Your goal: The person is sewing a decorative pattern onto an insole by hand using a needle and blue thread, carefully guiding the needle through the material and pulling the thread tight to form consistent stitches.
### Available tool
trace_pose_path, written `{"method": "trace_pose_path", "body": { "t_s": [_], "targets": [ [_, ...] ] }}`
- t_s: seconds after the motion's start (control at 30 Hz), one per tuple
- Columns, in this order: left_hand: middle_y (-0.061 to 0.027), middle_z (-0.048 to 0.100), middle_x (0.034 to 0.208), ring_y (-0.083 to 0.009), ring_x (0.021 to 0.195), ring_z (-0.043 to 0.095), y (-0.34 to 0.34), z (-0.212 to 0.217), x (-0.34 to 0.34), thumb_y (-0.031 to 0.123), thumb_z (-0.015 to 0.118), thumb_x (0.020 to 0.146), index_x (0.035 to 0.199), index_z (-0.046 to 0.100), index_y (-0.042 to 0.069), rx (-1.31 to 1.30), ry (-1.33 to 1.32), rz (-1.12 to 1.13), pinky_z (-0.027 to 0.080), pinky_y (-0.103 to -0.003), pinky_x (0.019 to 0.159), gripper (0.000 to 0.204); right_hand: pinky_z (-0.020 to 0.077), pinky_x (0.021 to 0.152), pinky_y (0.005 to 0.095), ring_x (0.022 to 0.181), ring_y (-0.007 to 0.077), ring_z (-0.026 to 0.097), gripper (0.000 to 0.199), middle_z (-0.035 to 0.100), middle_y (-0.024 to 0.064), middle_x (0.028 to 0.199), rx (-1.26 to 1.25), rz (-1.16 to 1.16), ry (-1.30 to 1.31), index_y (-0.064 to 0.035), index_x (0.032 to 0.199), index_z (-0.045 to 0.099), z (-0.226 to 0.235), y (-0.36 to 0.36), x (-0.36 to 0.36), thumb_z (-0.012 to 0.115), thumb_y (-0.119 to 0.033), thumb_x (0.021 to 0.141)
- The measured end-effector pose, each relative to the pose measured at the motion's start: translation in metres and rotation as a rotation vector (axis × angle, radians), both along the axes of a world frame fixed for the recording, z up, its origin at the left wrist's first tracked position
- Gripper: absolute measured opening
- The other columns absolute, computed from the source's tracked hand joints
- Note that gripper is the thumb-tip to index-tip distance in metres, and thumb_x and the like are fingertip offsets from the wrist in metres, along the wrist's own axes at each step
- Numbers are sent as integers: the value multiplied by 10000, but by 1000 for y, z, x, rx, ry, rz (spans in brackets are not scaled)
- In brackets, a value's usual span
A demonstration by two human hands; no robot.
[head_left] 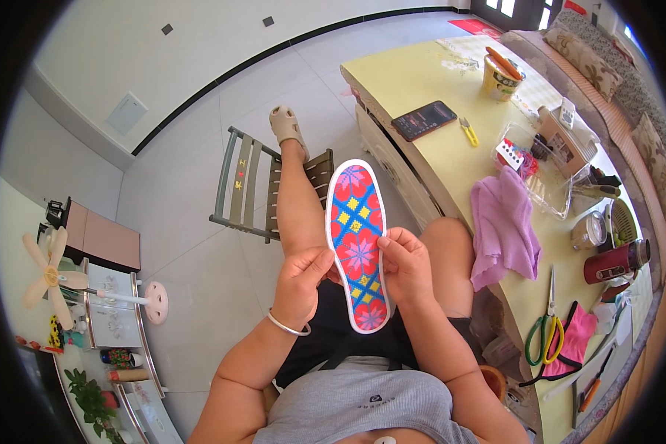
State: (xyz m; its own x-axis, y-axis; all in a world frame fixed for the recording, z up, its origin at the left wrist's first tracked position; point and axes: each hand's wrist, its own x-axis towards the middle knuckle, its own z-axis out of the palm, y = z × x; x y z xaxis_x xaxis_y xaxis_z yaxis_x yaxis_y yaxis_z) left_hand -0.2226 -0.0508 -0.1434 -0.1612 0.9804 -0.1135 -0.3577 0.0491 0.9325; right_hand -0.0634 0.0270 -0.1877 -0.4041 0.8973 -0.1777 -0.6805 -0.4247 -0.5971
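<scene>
An embroidered shoe insole (357, 238) with a white border and a red, blue, yellow and pink flower pattern is held upright above my lap. My left hand (305, 277) pinches its left edge, the thumb lying along the border. On the opposite edge my right hand (405, 268) grips with thumb and fingers, the thumb tip resting on the patterned face. The fingers behind the insole are mostly hidden. A metal bangle (288, 325) circles my left wrist.
On the yellow-covered table (429, 174) to the right lie a phone (425, 120), a yellow cutter (468, 132), a purple towel (505, 226), scissors (547, 329) and a dark red flask (616, 260). My foot rests on a folding chair (248, 185) ahead. A fan (52, 277) stands left.
</scene>
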Motion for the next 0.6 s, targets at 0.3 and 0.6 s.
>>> {"method": "trace_pose_path", "body": {
  "t_s": [0.3, 0.6],
  "targets": [
    [-87, 691, 892, -142, 749, 623, 10, -30, 2, 162, 552, 959, 1013, 658, -51, -91, -40, 49, 501, -284, 717, 243, 267, 470, 187, 513, 20, 358, 82, 539, -34, 660, -190, -17, 68, -52, 850, 578, -20, -7, 6, 654, -58, 880],
    [-88, 697, 922, -145, 778, 638, 10, -41, 4, 169, 556, 961, 1030, 657, -45, -101, -89, 72, 510, -290, 733, 247, 257, 471, 196, 510, 24, 326, 93, 479, -56, 624, -214, 24, 77, -64, 839, 565, -29, -3, 8, 650, -57, 879]
  ]
}}
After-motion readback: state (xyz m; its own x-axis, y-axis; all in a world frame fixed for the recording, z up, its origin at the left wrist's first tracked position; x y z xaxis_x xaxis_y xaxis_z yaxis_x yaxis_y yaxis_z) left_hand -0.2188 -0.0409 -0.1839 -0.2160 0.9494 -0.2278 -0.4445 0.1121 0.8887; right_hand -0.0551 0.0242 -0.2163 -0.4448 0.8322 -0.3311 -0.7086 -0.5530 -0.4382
